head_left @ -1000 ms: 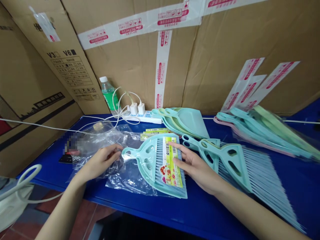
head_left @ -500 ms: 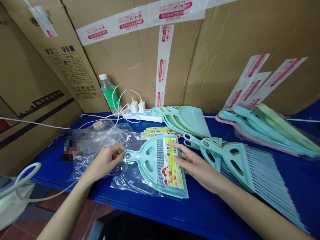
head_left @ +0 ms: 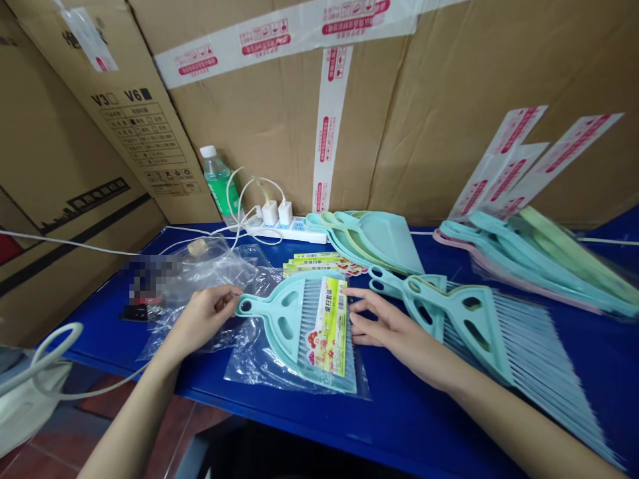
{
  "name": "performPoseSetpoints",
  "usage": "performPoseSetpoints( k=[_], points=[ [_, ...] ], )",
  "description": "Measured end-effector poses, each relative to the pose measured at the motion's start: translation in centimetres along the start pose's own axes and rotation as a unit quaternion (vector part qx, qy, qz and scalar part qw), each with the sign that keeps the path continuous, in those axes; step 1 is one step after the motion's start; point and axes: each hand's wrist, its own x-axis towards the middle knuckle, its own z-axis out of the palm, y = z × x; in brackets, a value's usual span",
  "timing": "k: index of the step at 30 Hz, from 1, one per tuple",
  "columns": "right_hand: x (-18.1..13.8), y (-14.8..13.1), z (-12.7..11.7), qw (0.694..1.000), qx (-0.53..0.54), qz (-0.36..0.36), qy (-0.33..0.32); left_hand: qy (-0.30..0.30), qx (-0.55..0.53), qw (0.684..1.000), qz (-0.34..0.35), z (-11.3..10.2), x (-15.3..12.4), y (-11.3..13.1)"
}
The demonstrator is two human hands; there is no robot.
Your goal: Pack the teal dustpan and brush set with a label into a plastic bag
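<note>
A teal mini dustpan with a brush and a yellow-green label card (head_left: 327, 319) lying on it (head_left: 287, 319) rests partly inside a clear plastic bag (head_left: 249, 352) on the blue table (head_left: 389, 419). My left hand (head_left: 202, 318) pinches the bag's opening beside the dustpan's handle. My right hand (head_left: 384, 327) lies flat with fingers stretched out, fingertips against the right edge of the set near the label.
Spare label cards (head_left: 319, 264) lie behind the set. Stacked dustpans (head_left: 369, 239), a row of brushes (head_left: 474, 326) and bagged sets (head_left: 544, 263) fill the right. A pile of clear bags (head_left: 210, 273), a power strip (head_left: 284, 229) and a green bottle (head_left: 218, 183) stand by the cardboard boxes.
The dustpan set has slid left and turned, going further into the bag. My right hand moved from on top of the label to its right edge; my left hand keeps hold of the bag.
</note>
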Motion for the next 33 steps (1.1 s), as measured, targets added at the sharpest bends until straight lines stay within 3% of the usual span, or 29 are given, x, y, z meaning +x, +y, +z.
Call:
performPoseSetpoints(
  k=[15,27,33],
  points=[
    [-0.2,0.2,-0.7,0.997,-0.048,-0.017,-0.059,0.058,0.039,0.997,-0.023,-0.6,-0.1,-0.7],
    [-0.5,0.0,-0.5,0.995,-0.076,-0.014,-0.070,0.072,0.050,0.996,-0.021,-0.8,-0.2,-0.6],
    [-1.4,-0.5,0.2,0.988,-0.115,-0.012,-0.102,0.046,0.123,0.991,0.020,-1.1,1.1,0.1]
  ],
)
